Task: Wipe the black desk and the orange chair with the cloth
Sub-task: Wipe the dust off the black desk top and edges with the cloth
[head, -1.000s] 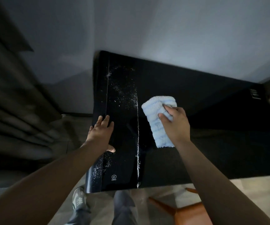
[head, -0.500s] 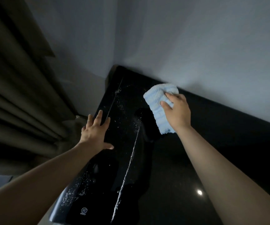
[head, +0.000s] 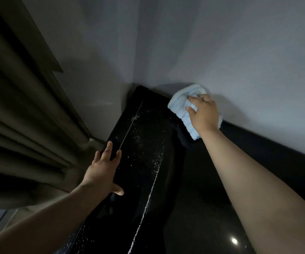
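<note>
Right grip (head: 202, 114) holds the cloth (head: 182, 105), pressed at the surface's (head: 212, 208) far edge against the wall (head: 221, 52); left grip (head: 101, 173) lies flat, fingers spread, on the near-left edge. White specks (head: 148, 143) and 1 streak remain — I'd say the desk is barely begun, the chair, out of view, untouched. Since 0.5 s ago the cloth has slid back to the wall.
</note>
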Demonstrator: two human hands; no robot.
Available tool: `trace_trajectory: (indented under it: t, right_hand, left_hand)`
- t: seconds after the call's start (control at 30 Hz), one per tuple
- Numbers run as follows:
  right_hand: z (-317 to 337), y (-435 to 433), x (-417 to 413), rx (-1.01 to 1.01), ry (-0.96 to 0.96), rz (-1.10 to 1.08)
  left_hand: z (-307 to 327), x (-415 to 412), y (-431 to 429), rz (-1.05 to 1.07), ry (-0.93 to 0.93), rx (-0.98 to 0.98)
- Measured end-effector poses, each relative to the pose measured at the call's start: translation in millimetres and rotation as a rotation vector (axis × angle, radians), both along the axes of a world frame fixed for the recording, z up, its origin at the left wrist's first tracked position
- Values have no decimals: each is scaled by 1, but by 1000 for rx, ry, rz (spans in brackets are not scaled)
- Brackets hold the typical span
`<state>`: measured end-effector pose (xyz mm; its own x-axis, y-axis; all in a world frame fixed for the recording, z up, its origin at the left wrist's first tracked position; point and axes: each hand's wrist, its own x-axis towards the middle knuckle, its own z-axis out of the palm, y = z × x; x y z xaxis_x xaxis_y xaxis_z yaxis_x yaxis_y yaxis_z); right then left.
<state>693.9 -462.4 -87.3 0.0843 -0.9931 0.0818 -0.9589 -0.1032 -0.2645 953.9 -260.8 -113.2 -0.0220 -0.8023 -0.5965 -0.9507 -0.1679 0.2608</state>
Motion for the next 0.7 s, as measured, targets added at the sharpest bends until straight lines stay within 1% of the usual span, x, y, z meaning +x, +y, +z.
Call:
trace_trajectory:
  t: [0.1, 0.23, 0.33, 0.43, 0.6, 0.7]
  right_hand:
    - [-8, -12, 7, -24, 63, 16]
    - [-24, -16, 13, -86, 227, -7]
    - [-36, -19, 17, -68, 285, -5]
    - [-40, -22, 22, 1, 236, -34]
    - [-36, -18, 24, 75, 187, -23]
    - [-30, -18, 29, 115, 137, -79]
  left_hand:
    - [-1, -1, -1, -8, -9, 5]
    - [-2, -1, -2, -9, -15, 20]
    - [-2, 0, -2, -5, -6, 23]
    - [-1, -1, -3, -4, -4, 35]
    - [3, -3, -5, -4, -1, 49]
    - [4, -3, -5, -3, -6, 52]
